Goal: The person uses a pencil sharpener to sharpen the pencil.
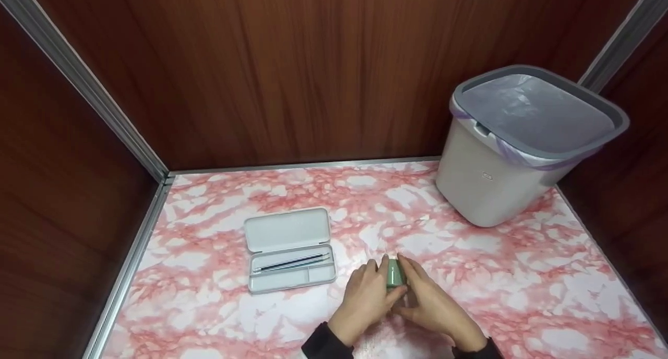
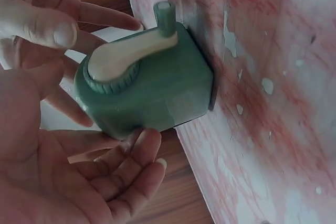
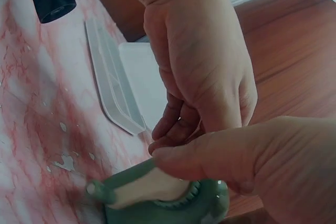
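Note:
In the head view a green pencil sharpener [image 1: 395, 273] stands between my two hands near the front of the table. The left wrist view shows its pale crank [image 2: 123, 56] with a green knob, and its base close to the tabletop. My left hand [image 1: 364, 294] holds the sharpener's left side with bent fingers. My right hand [image 1: 432, 302] reaches along the other side with fairly straight fingers touching it. In the left wrist view the right thumb sits apart from the crank. From the right wrist, that thumb overlaps the crank, so contact there is unclear.
Left of the hands lies an opened pale pencil case [image 1: 289, 228], with several slim pencils [image 1: 292, 263] in its upper compartment. A lined waste bin [image 1: 485, 176] stands at the back right. Wood-grain panels [image 1: 302, 77] enclose the red-and-white marbled table [image 1: 209, 296].

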Available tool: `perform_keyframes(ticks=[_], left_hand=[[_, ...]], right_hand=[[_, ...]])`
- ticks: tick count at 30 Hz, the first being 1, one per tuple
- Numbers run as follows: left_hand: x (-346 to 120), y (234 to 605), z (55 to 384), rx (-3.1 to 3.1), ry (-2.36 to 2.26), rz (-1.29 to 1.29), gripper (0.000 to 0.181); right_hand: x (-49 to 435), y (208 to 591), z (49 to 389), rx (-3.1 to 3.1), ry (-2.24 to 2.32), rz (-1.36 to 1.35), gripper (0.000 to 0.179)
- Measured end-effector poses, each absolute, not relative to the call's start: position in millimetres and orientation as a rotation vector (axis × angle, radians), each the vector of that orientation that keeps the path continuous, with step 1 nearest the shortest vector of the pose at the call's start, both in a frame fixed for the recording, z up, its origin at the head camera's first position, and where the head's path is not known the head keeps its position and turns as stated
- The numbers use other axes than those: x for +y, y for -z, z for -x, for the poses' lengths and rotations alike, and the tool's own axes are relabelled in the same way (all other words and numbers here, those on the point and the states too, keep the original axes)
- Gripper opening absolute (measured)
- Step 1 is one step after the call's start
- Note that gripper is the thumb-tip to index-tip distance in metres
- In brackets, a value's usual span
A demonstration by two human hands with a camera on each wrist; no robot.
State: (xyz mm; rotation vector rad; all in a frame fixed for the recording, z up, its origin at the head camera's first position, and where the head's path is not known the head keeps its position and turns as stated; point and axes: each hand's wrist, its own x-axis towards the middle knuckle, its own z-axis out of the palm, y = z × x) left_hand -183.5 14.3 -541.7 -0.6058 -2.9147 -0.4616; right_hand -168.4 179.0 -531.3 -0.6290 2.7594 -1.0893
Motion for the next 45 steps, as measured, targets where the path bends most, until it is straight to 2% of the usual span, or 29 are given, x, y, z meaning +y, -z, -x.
perform_keyframes(ticks=[6, 11, 15, 18, 23, 34, 45], left_hand=[[20.0, 547.9, 185.6, -2.846, 0.401, 0.604, 0.077], [17.1, 551.8, 189.5, -2.781, 0.383, 0.67, 0.073], [11.7, 550.8, 194.8, -2.799, 0.395, 0.725, 0.078], [6.8, 549.3, 198.3, -2.814, 0.414, 0.763, 0.075], [-2.4, 548.1, 203.0, -2.78, 0.466, 0.86, 0.061], [-12.5, 543.5, 207.5, -2.786, 0.517, 0.936, 0.06], [-14.0, 543.7, 207.9, -2.766, 0.625, 0.942, 0.055]], right_hand=[[189.4, 528.5, 168.7, 2.74, 1.155, 0.613, 0.096], [195.1, 533.9, 173.1, 2.689, 1.261, 0.597, 0.083], [198.5, 542.1, 180.1, 2.638, 1.32, 0.569, 0.077], [201.1, 549.3, 186.4, 2.581, 1.371, 0.561, 0.078], [203.2, 561.1, 196.9, 2.514, 1.428, 0.622, 0.076], [199.2, 575.5, 210.5, 2.619, 1.24, 0.674, 0.065], [198.2, 574.2, 209.3, 2.743, 1.114, 0.796, 0.067]])
